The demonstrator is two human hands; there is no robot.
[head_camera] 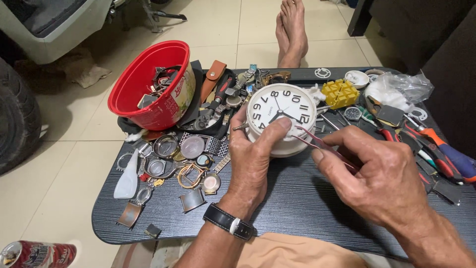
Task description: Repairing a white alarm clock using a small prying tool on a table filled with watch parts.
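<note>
A white round clock point(281, 118) with black numerals lies face up near the middle of a dark table point(297, 208), just right of a red bowl point(148, 84) and scattered watch parts point(173, 164). The left hand point(253, 159) wraps its fingers around the clock's rim, thumb resting on the dial. The right hand point(377, 173) pinches pink-tipped tweezers point(322, 144), closed tight on them, tips at the dial's lower right edge. A slip could bend the thin black clock hands or scratch the face.
</note>
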